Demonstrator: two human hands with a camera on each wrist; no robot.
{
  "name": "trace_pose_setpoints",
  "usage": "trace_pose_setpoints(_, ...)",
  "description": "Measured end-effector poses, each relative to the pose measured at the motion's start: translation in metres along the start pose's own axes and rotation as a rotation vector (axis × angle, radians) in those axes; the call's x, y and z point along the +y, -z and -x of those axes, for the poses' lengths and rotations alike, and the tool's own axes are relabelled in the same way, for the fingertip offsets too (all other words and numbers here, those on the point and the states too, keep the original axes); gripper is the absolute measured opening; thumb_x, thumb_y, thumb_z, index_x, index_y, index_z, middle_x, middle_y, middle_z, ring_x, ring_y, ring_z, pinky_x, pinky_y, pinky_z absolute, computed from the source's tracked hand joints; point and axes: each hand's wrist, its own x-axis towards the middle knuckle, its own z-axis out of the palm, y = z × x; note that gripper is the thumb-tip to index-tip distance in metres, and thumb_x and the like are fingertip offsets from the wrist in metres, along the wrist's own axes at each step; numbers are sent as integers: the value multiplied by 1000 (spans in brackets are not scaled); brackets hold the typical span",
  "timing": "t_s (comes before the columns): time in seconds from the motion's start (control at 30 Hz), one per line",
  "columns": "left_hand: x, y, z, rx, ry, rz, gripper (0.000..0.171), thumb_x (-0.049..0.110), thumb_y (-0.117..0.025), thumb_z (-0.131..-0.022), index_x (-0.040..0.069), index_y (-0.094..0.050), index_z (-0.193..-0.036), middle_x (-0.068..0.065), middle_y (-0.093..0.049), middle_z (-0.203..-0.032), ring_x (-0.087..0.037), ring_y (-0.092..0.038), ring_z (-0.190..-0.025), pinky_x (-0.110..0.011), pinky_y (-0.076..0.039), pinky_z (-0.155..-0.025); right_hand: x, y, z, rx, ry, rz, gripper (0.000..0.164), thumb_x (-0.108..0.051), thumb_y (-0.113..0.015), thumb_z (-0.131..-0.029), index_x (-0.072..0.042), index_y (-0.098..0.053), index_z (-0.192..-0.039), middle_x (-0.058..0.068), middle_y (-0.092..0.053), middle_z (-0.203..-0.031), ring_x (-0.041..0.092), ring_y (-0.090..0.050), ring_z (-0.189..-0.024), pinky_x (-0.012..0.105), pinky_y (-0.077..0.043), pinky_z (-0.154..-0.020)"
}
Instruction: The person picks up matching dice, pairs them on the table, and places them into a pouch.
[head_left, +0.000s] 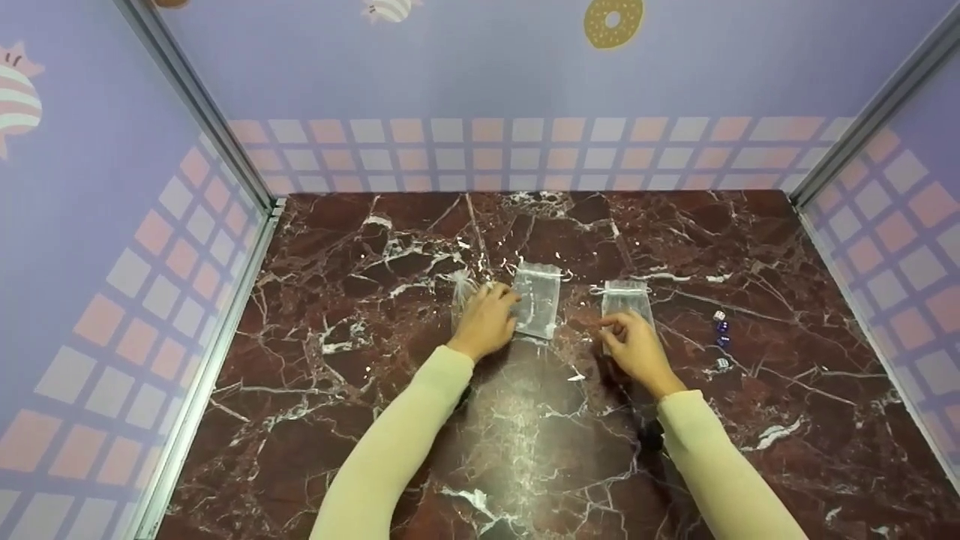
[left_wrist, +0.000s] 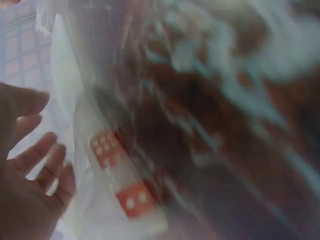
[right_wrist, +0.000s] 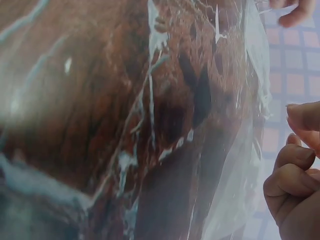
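Observation:
My left hand (head_left: 486, 321) is over a sheer white drawstring bag (head_left: 461, 286) with a gathered top, its fingers loosely bent. In the left wrist view, red dice (left_wrist: 135, 200) with white pips show through a sheer bag, and that hand's fingers are apart from it. A second drawstring bag (head_left: 537, 300) lies flat just right of the left hand. My right hand (head_left: 634, 349) is over the lower part of a third flat bag (head_left: 627, 297). Its fingers are loosely curled, and nothing shows between them in the right wrist view (right_wrist: 295, 170).
Several small dice lie in a short column to the right, among them a white die (head_left: 719, 316) and a blue die (head_left: 724, 340). The dark red marbled tabletop (head_left: 525, 450) meets patterned purple walls (head_left: 510, 67) at the back and both sides.

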Motion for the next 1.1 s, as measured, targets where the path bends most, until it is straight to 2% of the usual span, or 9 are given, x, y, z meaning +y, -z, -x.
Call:
trace_pose_setpoints(0.13,4,-9,-2,-95,45,-10,41,21,-69,-89,15,-64,-130,-8,-56,-133,-31,-48,-119,-48,-38,-93,7,8,2,27,-25,-4,15,4,-70,-85,3,-71,-100,6,-55,-80,17,-52,-67,29,-44,-63)
trace_pose_setpoints(0.23,7,-14,-2,-113,59,-10,39,23,-68,-89,17,-66,-128,-10,-55,-135,-32,-49,-117,-51,-37,-92,16,16,6,52,-43,-11,15,6,-68,-85,3,-71,-100,7,-55,-81,17,-52,-68,25,-44,-61)
trace_pose_setpoints(0.33,8,-14,-1,-111,56,-17,31,27,-67,-91,17,-71,-119,-10,-58,-129,-31,-50,-112,-51,-36,-91,24,24,9,73,-56,5,15,6,-67,-86,4,-71,-100,10,-56,-83,20,-53,-70,27,-44,-62)
trace_pose_setpoints(0.5,9,-13,-3,-103,32,-29,18,33,-71,-90,18,-75,-100,-6,-61,-114,-29,-48,-105,-49,-32,-89,43,43,13,146,-99,51,16,4,-65,-87,6,-69,-103,19,-63,-90,29,-57,-79,38,-45,-71)
trace_pose_setpoints(0.6,9,-14,-4,-97,20,-54,24,36,-73,-87,19,-73,-103,-6,-59,-121,-30,-46,-110,-51,-30,-91,58,59,16,233,-178,84,24,4,-64,-87,8,-66,-110,21,-64,-89,32,-58,-78,42,-45,-71)
trace_pose_setpoints(0.73,9,-15,-4,-132,11,-71,40,43,-72,-87,25,-70,-123,-6,-54,-137,-33,-42,-120,-55,-26,-97,76,83,22,338,-371,133,35,-3,-64,-87,6,-61,-121,16,-61,-83,27,-57,-69,39,-44,-65)
trace_pose_setpoints(0.83,8,-14,-4,-185,2,-74,51,51,-71,-85,27,-67,-129,-6,-50,-144,-34,-39,-126,-58,-23,-101,86,96,27,330,-522,133,38,-12,-65,-89,3,-62,-124,11,-59,-85,22,-56,-66,37,-43,-65)
trace_pose_setpoints(0.9,7,-12,-4,-205,-5,-79,57,55,-72,-81,28,-66,-131,-6,-49,-146,-36,-38,-128,-60,-22,-102,91,101,31,293,-578,124,39,-16,-66,-90,3,-62,-124,11,-60,-87,21,-57,-67,38,-44,-68)
trace_pose_setpoints(1.1,5,-11,-5,-232,-24,-102,61,60,-70,-80,30,-64,-133,-8,-44,-150,-38,-36,-131,-62,-20,-104,99,103,38,247,-575,125,36,-19,-67,-90,7,-66,-115,13,-63,-84,28,-56,-77,41,-43,-71)
